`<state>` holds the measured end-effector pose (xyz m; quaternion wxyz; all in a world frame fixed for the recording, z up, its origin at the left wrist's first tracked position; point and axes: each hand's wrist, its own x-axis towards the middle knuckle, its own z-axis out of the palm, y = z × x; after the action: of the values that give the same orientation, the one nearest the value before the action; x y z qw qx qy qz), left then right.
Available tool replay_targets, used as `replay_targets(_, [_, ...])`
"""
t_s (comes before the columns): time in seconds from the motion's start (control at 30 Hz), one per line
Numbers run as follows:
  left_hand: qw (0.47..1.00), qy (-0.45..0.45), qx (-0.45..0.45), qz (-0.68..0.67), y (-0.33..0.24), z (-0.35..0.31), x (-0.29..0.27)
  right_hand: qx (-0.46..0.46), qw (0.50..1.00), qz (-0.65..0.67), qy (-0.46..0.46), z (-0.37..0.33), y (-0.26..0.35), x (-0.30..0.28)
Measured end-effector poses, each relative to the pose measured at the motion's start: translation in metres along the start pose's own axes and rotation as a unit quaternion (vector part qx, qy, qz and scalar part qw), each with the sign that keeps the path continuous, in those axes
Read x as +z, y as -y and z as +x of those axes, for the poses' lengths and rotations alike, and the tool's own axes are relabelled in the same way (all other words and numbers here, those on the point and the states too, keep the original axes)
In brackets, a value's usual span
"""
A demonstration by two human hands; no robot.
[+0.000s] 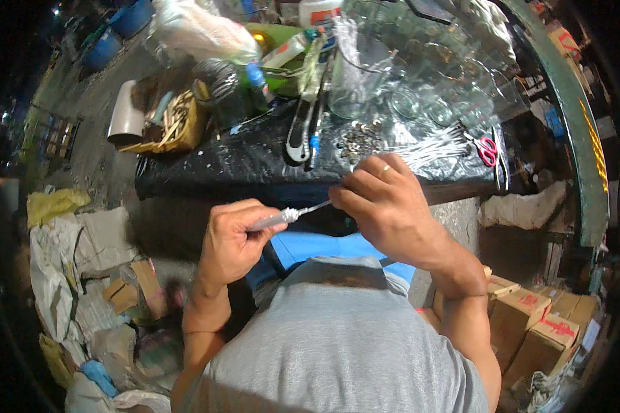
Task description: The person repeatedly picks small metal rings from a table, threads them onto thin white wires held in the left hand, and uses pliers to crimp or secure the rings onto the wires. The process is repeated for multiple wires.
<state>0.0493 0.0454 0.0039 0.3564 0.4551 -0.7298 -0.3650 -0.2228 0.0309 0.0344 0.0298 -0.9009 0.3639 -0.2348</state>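
In my left hand point(233, 237) I grip a slim pale grey piece point(267, 221) between thumb and fingers. White cord point(291, 215) is bunched at its tip. From there a thin pale strand point(315, 206) stretches to my right hand point(382, 199), whose fingers are pinched on its far end. Both hands hover over my lap, just off the table's front edge. Beyond my right hand lie a heap of small metal discs point(362, 140) and a bundle of white wick-like strands point(430, 148). The exact kind of the grey piece is unclear.
Black plastic sheeting point(248, 162) covers the table. Pink-handled scissors point(487, 151) lie at the right, an adjustable wrench point(297, 143) in the middle. Clear glass jars point(448, 76) crowd the back right. A yellow box of sticks point(176, 127) stands left; cardboard boxes point(523, 313) sit lower right.
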Motion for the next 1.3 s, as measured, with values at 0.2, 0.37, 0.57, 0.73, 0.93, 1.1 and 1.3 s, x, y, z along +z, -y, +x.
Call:
replay_targets(0.2, [0.991, 0.129, -0.017, -0.038, 0.002, -0.004, 0.016, 0.121, 0.932, 0.33, -0.089, -0.051, -0.02, 0.004])
replay_targets(0.37, [0.998, 0.041, -0.045, 0.014, -0.01, 0.007, 0.018, 0.089, 0.965, 0.247, 0.022, -0.06, -0.024, 0.003])
replay_targets(0.57, [0.984, 0.159, 0.021, -0.077, -0.002, 0.018, 0.055, 0.077, 0.96, 0.27, 0.006, -0.045, -0.011, 0.012])
replay_targets(0.73, [0.988, 0.129, 0.015, -0.081, -0.007, 0.021, 0.066, 0.095, 0.971, 0.221, -0.011, -0.052, -0.02, 0.015])
replay_targets(0.93, [0.989, 0.137, -0.013, -0.062, 0.007, 0.02, 0.065, 0.127, 0.961, 0.245, 0.016, -0.041, -0.024, 0.019])
replay_targets(1.1, [0.976, 0.078, -0.097, -0.18, 0.022, 0.013, 0.072, 0.13, 0.953, 0.273, -0.003, -0.032, -0.032, 0.021])
replay_targets(1.3, [0.975, 0.076, -0.109, -0.18, 0.023, 0.013, 0.069, 0.145, 0.962, 0.223, -0.063, -0.029, -0.023, 0.035])
